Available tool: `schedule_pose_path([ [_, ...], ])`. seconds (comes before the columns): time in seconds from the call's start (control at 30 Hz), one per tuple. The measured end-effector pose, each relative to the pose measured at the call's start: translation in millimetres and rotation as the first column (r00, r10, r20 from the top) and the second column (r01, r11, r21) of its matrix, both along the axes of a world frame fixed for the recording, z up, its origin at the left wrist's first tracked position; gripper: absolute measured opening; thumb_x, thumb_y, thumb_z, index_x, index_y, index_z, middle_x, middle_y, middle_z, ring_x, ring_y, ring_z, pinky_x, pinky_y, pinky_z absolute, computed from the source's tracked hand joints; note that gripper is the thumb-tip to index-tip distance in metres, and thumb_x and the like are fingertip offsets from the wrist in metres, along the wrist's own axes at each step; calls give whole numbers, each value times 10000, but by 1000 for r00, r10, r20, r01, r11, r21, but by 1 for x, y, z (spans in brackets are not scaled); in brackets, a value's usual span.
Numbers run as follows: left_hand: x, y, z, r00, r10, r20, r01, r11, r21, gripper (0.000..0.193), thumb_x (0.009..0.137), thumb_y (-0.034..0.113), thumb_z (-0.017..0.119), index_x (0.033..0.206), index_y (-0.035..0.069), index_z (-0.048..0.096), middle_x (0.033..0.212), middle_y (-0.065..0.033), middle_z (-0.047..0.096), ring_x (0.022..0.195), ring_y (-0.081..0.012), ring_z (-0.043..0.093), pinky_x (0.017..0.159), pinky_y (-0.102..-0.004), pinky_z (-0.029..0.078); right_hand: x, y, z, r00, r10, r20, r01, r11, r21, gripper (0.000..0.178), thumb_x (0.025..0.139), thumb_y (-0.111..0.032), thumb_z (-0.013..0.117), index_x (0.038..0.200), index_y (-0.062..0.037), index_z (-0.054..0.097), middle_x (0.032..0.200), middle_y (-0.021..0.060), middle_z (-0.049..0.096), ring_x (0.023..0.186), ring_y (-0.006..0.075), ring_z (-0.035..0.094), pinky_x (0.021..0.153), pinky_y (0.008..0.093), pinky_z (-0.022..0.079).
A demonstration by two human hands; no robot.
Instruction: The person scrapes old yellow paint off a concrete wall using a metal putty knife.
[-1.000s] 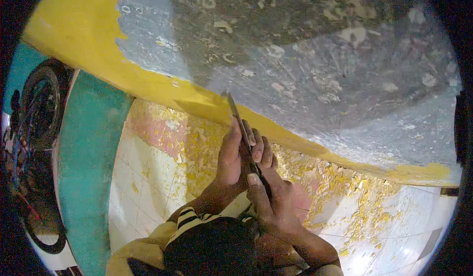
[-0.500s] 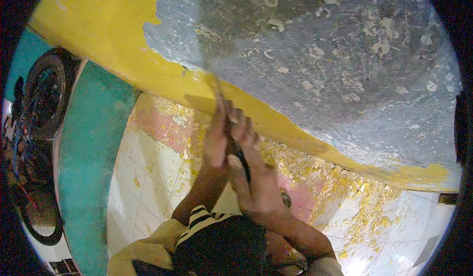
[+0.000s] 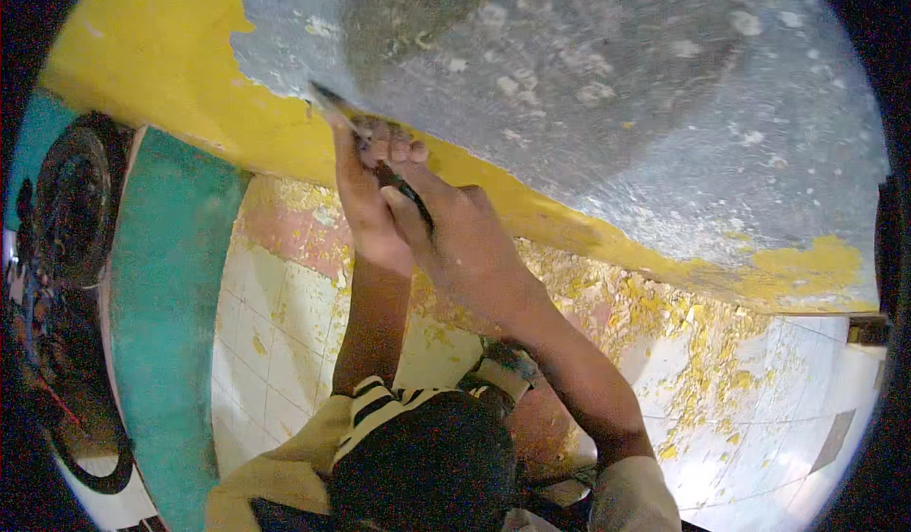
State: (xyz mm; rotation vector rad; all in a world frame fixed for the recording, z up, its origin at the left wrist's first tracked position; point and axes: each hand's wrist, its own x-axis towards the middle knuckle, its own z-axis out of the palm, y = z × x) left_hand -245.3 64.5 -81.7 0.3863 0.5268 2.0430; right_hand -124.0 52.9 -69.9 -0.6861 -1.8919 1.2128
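Observation:
A scraper with a black handle (image 3: 410,195) is held in both my hands, its thin blade (image 3: 332,97) pointing up and left. The blade tip meets the wall where yellow paint (image 3: 195,72) borders the bared grey surface (image 3: 588,86). My right hand (image 3: 465,238) is closed round the handle, with its thumb laid along it. Farther forward, my left hand (image 3: 365,205) is closed at the front of the scraper, close to the blade. Some fingers overlap there, and motion blurs the blade.
Flakes of yellow paint (image 3: 697,371) lie along the wall's foot on white and pink floor tiles (image 3: 285,314). A green panel or ledge (image 3: 171,314) stands at left, with a wheeled vehicle (image 3: 71,209) beyond it. Below my hands is a dark-haired head (image 3: 422,466).
Both hands and the scraper have moved up and left along the yellow edge. The view has shifted a little, and the blade now shows more plainly against the grey wall.

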Motion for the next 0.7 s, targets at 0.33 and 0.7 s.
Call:
schedule_pose_path([
  [0.33, 27, -21, -30, 916, -401, -29, 397, 891, 220, 237, 977, 307, 426, 872, 103, 485, 648, 3, 436, 634, -137, 457, 588, -312, 415, 33, -38, -16, 983, -62, 170, 75, 995, -68, 288, 888, -101, 547, 1167, -40, 512, 688, 222, 610, 655, 416, 618, 562, 469, 488],
  [0.7, -25, -19, -8, 945, -237, 223, 217, 970, 114, 222, 983, 305, 442, 820, 156, 459, 614, 66, 345, 549, -81, 379, 520, -260, 369, -22, -23, -11, 995, 15, 95, -21, 997, 69, 408, 870, -105, 542, 1245, -18, 407, 674, 247, 587, 641, 442, 591, 562, 520, 464],
])
